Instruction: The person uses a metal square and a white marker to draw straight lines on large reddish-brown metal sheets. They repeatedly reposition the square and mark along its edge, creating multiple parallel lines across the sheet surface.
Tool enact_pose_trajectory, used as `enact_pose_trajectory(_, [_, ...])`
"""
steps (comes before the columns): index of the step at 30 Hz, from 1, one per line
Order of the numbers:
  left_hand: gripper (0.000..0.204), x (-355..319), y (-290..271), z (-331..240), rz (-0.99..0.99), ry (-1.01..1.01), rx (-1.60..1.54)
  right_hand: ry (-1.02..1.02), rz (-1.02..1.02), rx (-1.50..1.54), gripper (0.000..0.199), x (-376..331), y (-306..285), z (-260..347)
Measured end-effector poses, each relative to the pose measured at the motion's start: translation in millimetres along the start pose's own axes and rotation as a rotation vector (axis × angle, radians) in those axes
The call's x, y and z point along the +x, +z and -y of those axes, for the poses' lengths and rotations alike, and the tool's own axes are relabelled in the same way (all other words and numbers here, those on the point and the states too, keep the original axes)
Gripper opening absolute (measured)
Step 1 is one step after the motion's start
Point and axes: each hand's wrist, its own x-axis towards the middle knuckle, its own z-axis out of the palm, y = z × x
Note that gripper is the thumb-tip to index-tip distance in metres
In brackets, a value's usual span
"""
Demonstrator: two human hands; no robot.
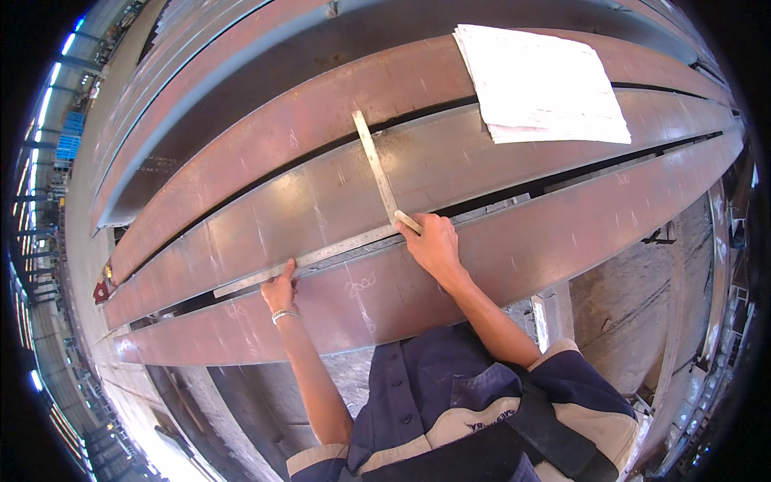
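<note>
A metal carpenter's square (pixel 372 161) lies on a long rust-brown steel beam (pixel 281 197). Its short arm points away from me across the beam, and its long arm runs left along the near edge. My left hand (pixel 279 289) grips the long arm toward its left end, thumb on top and fingers curled at the near edge, partly hidden. Closed around a pale, chalk-like stick (pixel 408 222), my right hand (pixel 434 247) is at the square's corner. The stick's tip is close to the corner; whether it touches the steel I cannot tell.
Parallel steel beams lie on both sides, with dark gaps between them; the nearest beam (pixel 482 257) carries white handwritten marks. White paper sheets (pixel 546 84) rest across the beams at the far right. A small dark red object (pixel 101 292) sits at the left end.
</note>
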Motion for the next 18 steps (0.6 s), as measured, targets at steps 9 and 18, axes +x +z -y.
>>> enact_pose_trajectory(9, [0.040, 0.7, -5.3, -4.2, 0.073, -0.013, 0.033, 0.023, 0.068, -0.046, 0.031, 4.3, -5.7, 0.9])
enact_pose_trajectory(18, [0.055, -1.1, -3.2, 3.5, 0.007, -0.013, 0.045, 0.008, 0.071, -0.023, 0.035, 6.4, -5.3, -1.0])
